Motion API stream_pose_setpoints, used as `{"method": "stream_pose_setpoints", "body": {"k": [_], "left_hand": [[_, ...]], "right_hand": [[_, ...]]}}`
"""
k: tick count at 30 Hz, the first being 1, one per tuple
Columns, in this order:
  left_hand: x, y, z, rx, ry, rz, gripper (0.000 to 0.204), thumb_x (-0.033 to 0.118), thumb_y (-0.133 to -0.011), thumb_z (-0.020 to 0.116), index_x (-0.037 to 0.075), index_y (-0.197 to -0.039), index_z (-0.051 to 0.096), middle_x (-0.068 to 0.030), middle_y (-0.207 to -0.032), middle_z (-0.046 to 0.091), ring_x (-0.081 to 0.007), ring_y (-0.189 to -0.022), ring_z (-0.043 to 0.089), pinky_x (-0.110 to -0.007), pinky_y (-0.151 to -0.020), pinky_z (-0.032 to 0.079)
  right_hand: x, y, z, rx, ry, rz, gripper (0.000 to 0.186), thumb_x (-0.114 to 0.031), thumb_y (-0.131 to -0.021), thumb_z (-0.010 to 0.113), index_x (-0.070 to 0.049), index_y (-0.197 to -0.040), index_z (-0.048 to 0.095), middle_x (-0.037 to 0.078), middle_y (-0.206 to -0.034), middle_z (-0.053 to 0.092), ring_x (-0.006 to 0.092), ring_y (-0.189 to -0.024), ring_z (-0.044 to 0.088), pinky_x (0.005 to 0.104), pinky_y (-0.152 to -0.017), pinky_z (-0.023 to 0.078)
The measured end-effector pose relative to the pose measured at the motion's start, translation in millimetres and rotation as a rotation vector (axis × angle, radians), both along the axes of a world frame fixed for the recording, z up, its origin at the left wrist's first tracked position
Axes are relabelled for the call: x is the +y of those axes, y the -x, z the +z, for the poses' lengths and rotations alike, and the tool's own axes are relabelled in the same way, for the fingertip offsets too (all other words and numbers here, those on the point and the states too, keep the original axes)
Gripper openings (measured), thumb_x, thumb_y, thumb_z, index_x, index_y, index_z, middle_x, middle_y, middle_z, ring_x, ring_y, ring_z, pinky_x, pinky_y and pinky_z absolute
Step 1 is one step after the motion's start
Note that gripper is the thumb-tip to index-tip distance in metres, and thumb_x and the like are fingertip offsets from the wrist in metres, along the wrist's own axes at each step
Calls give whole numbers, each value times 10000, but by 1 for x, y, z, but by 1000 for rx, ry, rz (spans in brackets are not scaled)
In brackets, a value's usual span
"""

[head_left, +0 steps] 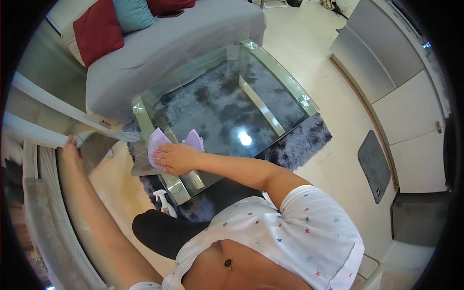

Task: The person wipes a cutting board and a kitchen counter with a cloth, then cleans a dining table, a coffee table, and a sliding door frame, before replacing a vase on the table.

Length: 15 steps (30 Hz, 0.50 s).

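Observation:
My right hand point(176, 158) lies over a folded lilac cloth point(194, 140) at the near left corner of the glass coffee table point(208, 92). Its fingers press the cloth against the table's edge, and cloth sticks out on both sides of the hand. Far out to the left, my left hand point(72, 153) is at a white frame point(41, 131), its fingers bent against it; part of their hold is hidden. A white spray bottle point(165, 203) stands on the floor beside the table's near corner, next to my knee.
A shaggy grey-blue rug point(309, 142) lies under the table. Behind it stands a grey-covered sofa point(193, 36) with red cushions point(99, 34) and a blue one point(134, 15). White cabinets point(411, 113) line the right, with a grey mat point(374, 166) on the floor before them.

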<state>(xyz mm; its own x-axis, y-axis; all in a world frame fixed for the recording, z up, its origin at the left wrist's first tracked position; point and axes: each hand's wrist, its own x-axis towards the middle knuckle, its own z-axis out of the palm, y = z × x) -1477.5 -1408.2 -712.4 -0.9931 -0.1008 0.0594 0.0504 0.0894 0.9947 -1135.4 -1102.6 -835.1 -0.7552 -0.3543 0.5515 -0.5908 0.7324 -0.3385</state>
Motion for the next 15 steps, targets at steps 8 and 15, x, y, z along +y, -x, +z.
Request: {"method": "stream_pose_setpoints", "body": {"k": [8,15], "left_hand": [[-18,56,218,259,62,-288,448,224,-894,549,45,-1293,454,-81,-1327,436,-205,-1212,407,-326,-1077,258],[31,-27,365,303,168,-350,361,190,-885,552,-38,-1163,525,-184,-1167,549,-267,-1074,510,-363,-908,411]], "right_hand": [[234,-17,-10,-48,-283,-757,296,-216,-862,465,-9,-1024,603,136,-1155,576,275,-1108,520,404,-963,383],[289,-72,34,-74,385,-1206,228,-183,-847,491,-30,-945,627,208,-892,644,379,-854,610,454,-743,473]]}}
